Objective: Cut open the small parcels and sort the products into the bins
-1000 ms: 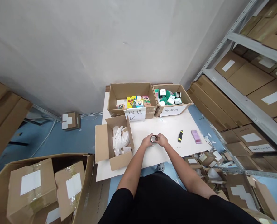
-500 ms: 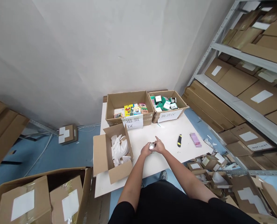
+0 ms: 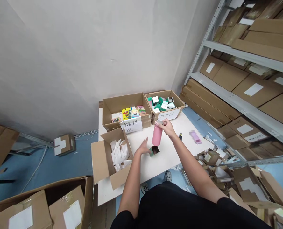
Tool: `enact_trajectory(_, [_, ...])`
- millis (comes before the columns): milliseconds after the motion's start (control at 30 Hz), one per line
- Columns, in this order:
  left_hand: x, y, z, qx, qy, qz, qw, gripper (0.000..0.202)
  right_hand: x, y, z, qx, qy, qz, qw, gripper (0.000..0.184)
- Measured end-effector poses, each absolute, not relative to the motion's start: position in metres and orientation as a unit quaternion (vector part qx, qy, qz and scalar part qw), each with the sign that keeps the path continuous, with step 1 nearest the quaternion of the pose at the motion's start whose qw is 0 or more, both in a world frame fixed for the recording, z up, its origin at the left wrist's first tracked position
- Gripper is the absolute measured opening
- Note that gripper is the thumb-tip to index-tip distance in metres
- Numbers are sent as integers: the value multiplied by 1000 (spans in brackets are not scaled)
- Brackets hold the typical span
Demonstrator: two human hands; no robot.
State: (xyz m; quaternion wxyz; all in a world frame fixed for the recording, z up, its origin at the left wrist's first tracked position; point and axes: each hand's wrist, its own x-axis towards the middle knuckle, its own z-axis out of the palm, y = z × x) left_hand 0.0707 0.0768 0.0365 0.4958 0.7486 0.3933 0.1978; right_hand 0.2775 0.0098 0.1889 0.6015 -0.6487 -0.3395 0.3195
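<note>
My right hand (image 3: 166, 126) grips the silver cap end of a pink bottle (image 3: 157, 135) and holds it upright just above a small open green carton (image 3: 154, 150). The carton stands on the white table (image 3: 170, 156). My left hand (image 3: 143, 148) rests against the carton's left side, fingers partly spread, steadying it. To the left of my left hand sits an open cardboard box (image 3: 112, 159) filled with white paper padding.
Two labelled cardboard boxes (image 3: 124, 113) (image 3: 166, 106) of small packages stand at the table's far edge. A yellow-black utility knife (image 3: 180, 136) and a blurred pink item (image 3: 194, 137) lie right. Shelving with cartons (image 3: 241, 79) is on the right; torn packaging litters the floor.
The pink bottle has been drawn up out of the small carton by my right hand. My left hand moved from the cap to the carton's side. The camera view shifted right.
</note>
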Motion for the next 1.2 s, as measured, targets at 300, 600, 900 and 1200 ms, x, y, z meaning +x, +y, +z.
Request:
enact_trajectory(300, [102,79,197,708,296,371,522,103,246,12,199,-639,-320,311,626,63])
enact_trajectory(600, [91,93,199,632,274,407,600,109,256,-22,176,-476,-434,523,558,86])
enact_trajectory(900, [103,88,193,638,278,371,615,128,235,-25,158,-553,-417,412,592,129])
enact_trajectory(1200, [100,99,190,615,249,353,660,129,230,-35,164,-562,-408,416,588,136])
